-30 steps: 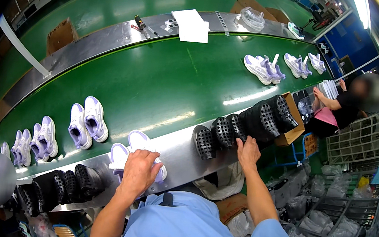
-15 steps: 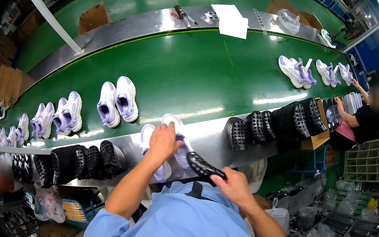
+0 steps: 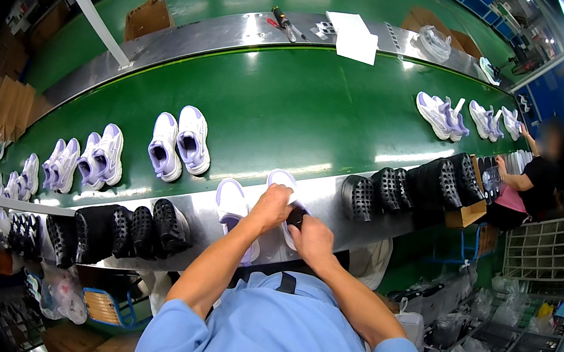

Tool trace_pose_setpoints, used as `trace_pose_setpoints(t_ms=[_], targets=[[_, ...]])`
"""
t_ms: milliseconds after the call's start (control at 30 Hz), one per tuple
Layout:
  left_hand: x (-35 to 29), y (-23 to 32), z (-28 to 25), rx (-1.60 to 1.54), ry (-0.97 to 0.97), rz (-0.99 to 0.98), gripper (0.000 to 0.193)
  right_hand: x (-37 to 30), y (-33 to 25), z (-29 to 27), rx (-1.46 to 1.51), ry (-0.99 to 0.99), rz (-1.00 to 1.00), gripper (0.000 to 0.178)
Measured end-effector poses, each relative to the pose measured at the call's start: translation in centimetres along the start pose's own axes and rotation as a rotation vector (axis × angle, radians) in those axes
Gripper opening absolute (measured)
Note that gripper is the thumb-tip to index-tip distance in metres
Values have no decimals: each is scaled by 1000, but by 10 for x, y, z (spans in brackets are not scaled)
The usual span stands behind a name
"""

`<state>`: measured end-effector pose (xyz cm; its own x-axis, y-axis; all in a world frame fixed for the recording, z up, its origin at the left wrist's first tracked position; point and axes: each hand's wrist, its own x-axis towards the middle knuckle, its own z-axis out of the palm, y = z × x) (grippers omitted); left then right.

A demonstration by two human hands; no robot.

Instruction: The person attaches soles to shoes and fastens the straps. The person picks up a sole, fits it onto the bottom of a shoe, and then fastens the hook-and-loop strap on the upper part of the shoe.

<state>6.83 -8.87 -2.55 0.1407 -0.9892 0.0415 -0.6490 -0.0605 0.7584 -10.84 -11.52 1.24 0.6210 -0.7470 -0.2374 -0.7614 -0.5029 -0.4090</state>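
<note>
Two white sneakers with lilac trim stand on the steel ledge in front of me. My left hand (image 3: pixel 270 207) is closed on the upper of the right sneaker (image 3: pixel 282 177), near its tongue. My right hand (image 3: pixel 314 240) grips the end of a black perforated shoe tree (image 3: pixel 297 216) at that sneaker's opening. Most of the shoe tree is hidden by the sneaker and my hands, so how deep it sits cannot be told. Just left of my left hand is the other sneaker (image 3: pixel 231 198), partly behind my forearm.
Black perforated shoe trees (image 3: pixel 170 226) line the ledge on the left, with more (image 3: pixel 358 198) on the right. Sneaker pairs (image 3: pixel 178 146) stand along the green belt (image 3: pixel 303 115). Beyond it lie a screwdriver (image 3: pixel 281 20) and white paper (image 3: pixel 355 41). A co-worker (image 3: pixel 543 173) stands far right.
My right hand has brought the shoe tree left and up to the right sneaker's opening. My left hand has shifted right with that sneaker, and the pair now stands farther apart.
</note>
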Motion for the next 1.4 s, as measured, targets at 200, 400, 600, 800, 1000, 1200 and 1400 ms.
trace_pose_setpoints(t_ms=[200, 400, 600, 800, 1000, 1200, 1400], targets=[[-45, 22, 4, -217, -30, -497, 121, -6, 35, 2, 177, 132, -91, 44], [-31, 48, 31, -184, 84, -772, 100, 34, 36, 7, 10, 6, 2, 31], [-28, 40, 38, -91, 236, -764, 88, 52, 28, 19, -71, 69, -70, 32], [-127, 72, -11, 112, 428, -593, 69, 55, 50, 24, -65, 52, -102, 33], [-159, -7, 31, -1, 484, -677, 59, 48, 29, 20, -91, -47, -228, 35], [-163, 38, -12, -104, 621, -551, 30, 42, 31, -14, -121, -169, -81, 51], [-287, 13, -157, 688, 1091, -882, 28, 2, 14, -80, 39, -48, -90, 36]])
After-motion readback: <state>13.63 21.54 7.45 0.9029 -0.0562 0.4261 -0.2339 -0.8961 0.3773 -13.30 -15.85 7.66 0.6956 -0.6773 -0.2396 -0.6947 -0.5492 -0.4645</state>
